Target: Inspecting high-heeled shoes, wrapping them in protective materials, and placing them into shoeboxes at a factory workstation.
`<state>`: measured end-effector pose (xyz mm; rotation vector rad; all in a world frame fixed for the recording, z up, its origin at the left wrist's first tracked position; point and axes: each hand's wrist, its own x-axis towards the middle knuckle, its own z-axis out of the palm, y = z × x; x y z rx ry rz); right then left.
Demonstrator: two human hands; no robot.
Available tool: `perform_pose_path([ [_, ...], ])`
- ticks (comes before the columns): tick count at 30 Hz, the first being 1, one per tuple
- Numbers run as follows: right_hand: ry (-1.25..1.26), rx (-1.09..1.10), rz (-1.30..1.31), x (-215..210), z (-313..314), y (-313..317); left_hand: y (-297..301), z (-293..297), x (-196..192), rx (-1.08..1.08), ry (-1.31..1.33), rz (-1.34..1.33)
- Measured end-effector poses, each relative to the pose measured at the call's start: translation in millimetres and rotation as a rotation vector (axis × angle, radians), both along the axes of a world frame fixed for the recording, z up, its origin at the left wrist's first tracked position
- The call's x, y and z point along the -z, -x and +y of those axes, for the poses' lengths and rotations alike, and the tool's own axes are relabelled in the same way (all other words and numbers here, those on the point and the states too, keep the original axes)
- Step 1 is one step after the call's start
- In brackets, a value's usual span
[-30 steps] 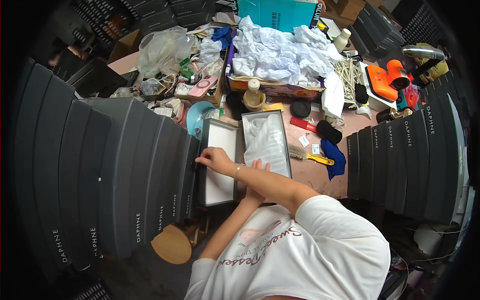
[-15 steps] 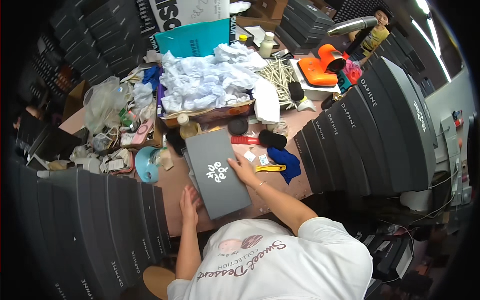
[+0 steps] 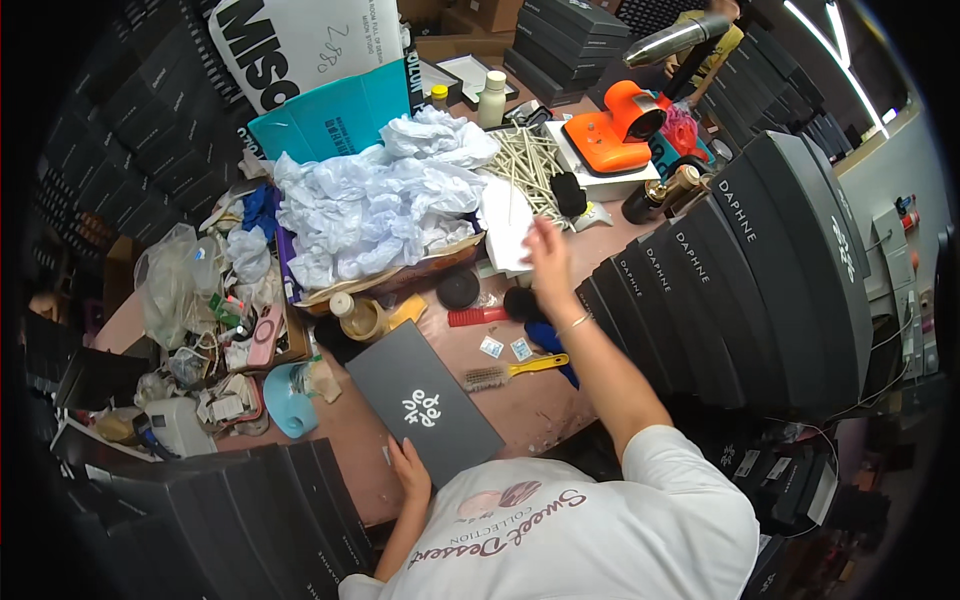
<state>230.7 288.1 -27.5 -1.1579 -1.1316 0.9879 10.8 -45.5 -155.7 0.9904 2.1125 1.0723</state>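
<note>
A closed dark grey box [image 3: 423, 403] is steadied by the flattened left hand [image 3: 409, 468]; beyond it, white paper [image 3: 508, 228] is touched by the spread right hand [image 3: 549, 258].

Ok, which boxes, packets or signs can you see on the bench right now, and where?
Dark grey flat box: bench front, under left hand; white emblem on lid.
Two small white sachets: bench middle, square.
Teal carton: behind white crumpled paper.
White sign: rear, black lettering.
White sheet: at right hand.
</note>
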Motion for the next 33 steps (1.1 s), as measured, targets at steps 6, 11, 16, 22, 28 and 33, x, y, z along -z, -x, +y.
perform_pose_path([
  [6, -0.191, 0.711, 0.161, -53, 207, -170, -8, 27, -16, -0.069, 0.173, -0.081],
  [11, -0.040, 1.212, 0.157, -47, 268, -195, -9, 30, -24, -0.053, 0.208, 0.038],
  [16, -0.080, 1.365, 0.008, -55, 303, -266, -11, 38, -29, -0.054, 0.354, 0.148],
  [22, -0.042, 1.318, -0.251, -65, 343, -333, -15, 31, -26, -0.002, 0.669, 0.476],
  [28, 0.080, 1.163, -0.759, -75, 385, -398, -21, 43, -32, -0.188, 0.548, 0.075],
  [33, 0.149, 1.119, -1.083, -77, 402, -426, -34, 74, -65, -0.238, 0.547, 0.114],
])
